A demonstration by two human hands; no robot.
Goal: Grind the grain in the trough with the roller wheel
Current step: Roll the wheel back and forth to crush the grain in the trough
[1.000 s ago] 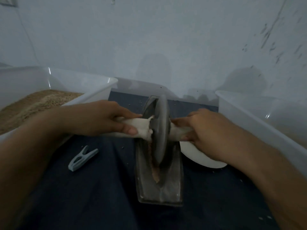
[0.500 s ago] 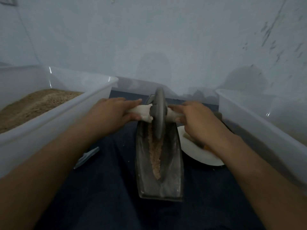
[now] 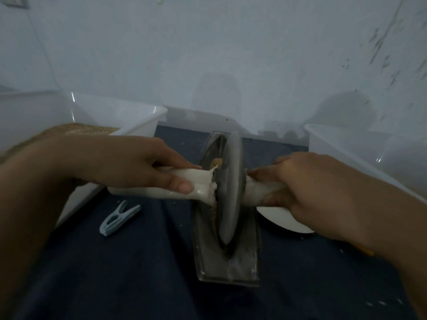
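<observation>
A grey metal roller wheel [image 3: 230,188] stands on edge in a long dark metal trough [image 3: 227,264] that lies on a dark cloth. Its axle is wrapped in white cloth on both sides. My left hand [image 3: 138,165] grips the left wrapped handle [image 3: 184,188]. My right hand [image 3: 307,188] grips the right wrapped handle [image 3: 256,192]. The wheel sits in the near half of the trough. Brown grain [image 3: 216,162] shows in the groove just beyond the wheel; the grain under the wheel is mostly hidden.
A white bin [image 3: 136,121] holding brown grain stands at the left. Another white bin [image 3: 342,148] stands at the right. A white plate [image 3: 288,222] lies partly under my right hand. A pale blue clothes peg [image 3: 119,218] lies left of the trough. A wall rises behind.
The wheel was pushed to the far end of the trough half a second ago, and has now rolled back toward me. Both hands came back with it.
</observation>
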